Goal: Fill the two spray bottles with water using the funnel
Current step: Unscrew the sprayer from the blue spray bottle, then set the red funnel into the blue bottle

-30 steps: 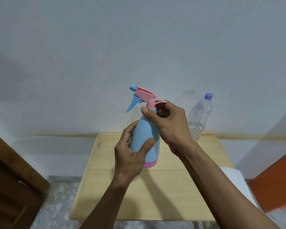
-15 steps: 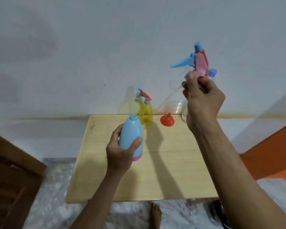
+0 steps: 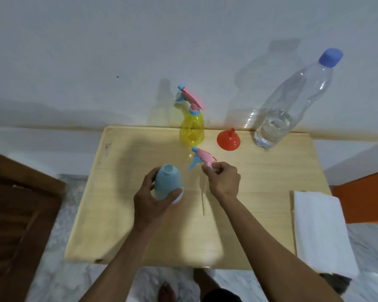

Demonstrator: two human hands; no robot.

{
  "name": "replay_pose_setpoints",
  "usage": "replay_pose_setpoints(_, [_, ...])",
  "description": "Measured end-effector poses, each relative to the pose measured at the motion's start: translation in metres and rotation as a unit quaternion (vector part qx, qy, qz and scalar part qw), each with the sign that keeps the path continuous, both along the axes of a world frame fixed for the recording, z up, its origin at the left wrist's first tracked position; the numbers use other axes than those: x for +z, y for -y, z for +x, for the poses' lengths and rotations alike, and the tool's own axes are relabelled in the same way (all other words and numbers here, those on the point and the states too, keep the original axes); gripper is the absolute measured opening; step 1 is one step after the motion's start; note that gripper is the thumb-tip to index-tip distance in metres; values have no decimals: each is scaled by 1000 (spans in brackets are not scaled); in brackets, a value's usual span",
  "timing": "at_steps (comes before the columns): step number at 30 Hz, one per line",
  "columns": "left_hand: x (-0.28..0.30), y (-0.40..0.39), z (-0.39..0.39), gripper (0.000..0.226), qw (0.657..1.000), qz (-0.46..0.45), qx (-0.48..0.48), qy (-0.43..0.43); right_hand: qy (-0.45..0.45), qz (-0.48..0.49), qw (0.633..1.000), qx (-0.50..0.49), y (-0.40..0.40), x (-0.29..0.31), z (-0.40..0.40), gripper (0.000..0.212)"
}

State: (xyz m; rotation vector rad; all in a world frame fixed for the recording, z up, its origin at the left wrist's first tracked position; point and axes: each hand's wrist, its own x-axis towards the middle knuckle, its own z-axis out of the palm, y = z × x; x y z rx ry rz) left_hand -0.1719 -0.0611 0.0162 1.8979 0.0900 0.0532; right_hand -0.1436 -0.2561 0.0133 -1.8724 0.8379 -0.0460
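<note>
1. The blue spray bottle (image 3: 168, 184) is already open: its neck shows as a bare round mouth with no head on it. The left hand (image 3: 153, 201) wraps its body in a closed grip and holds it upright over the bench (image 3: 127, 225), near the middle; whether its base touches the wood cannot be told.
2. The right hand (image 3: 224, 182) pinches the removed pink-and-blue spray head (image 3: 200, 159) at its collar, fingers closed on it, just right of the blue bottle. Its thin clear dip tube (image 3: 203, 199) trails down toward the bench. The head looks about to be laid down, though it is not yet released.
3. The yellow spray bottle (image 3: 192, 129) stands at the far edge of the bench with its trigger head on, so that one is unopened.
4. The orange funnel (image 3: 227, 140) sits mouth-down just right of the yellow bottle, untouched, in neither neck.
5. The clear water bottle (image 3: 292, 101) stands at the far right corner, blue cap on, water only in its lower part.
6. Judged from this, only the first step is done. Left to do: set the head aside, seat the funnel in the blue neck, uncap and pour, refit the head, then repeat for the yellow bottle.
7. A folded white cloth (image 3: 321, 232) lies past the right edge of the bench.
</note>
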Motion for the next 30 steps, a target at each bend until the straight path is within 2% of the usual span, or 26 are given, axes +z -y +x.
replay_pose_setpoints(4, [-14,1,1,71,1000,0,1,-24,-57,-54,996,35,-2,-23,12,20])
replay_pose_setpoints(14, [-26,3,5,76,999,-8,-15,-31,-77,-188,976,75,-11,-51,23,35])
replay_pose_setpoints(23, [-27,2,5,75,1000,5,-20,-13,-87,-202,972,78,-15,-49,21,44])
replay_pose_setpoints(27, [-28,-3,9,75,999,18,-32,5,-29,-187,981,49,-5,-37,29,48])
replay_pose_setpoints(30, [-31,-3,10,74,999,20,-41,15,-18,-196,980,8,22,-26,56,63])
